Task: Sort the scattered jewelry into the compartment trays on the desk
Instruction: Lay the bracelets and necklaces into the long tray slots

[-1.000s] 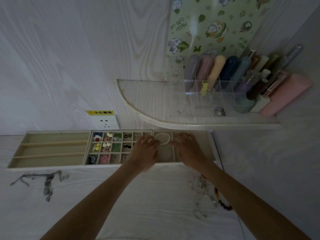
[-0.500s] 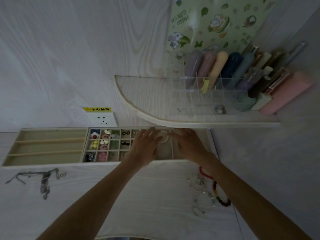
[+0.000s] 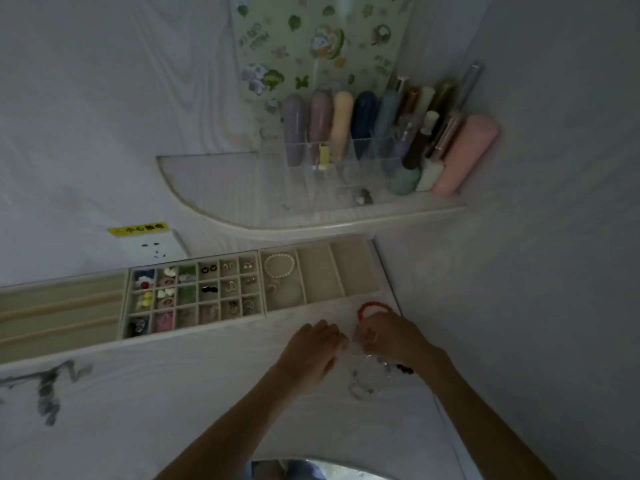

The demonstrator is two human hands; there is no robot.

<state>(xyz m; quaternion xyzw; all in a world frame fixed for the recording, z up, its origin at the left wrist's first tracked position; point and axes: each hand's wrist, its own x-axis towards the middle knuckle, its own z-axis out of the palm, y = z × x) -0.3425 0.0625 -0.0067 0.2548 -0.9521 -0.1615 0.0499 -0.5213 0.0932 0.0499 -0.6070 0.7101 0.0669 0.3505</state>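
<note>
Three beige compartment trays stand in a row along the wall: a long-slot tray [image 3: 62, 306], a small-cell tray [image 3: 258, 308] holding earrings and charms, and a three-slot tray [image 3: 353, 268]. A pearl bracelet [image 3: 278, 266] lies in the left slot of the three-slot tray. In front of that tray, on the desk, lie a red bead bracelet [image 3: 372, 305] and clear bead bracelets [image 3: 367, 381]. My right hand [image 3: 393, 337] is over this pile, its fingers curled around a clear strand. My left hand [image 3: 311, 351] is beside it with relaxed fingers, its tips touching the same spot.
A dark necklace [image 3: 48, 389] lies on the desk at the far left. Above the trays a curved shelf [image 3: 311, 226] carries a clear organiser [image 3: 346, 168] with bottles and tubes. A wall socket [image 3: 152, 245] sits behind the trays. The desk's right edge runs close to the bracelets.
Both hands have left the three-slot tray and pulled back to the bracelet pile on the desk. The pearl bracelet stays behind in the tray's left slot.
</note>
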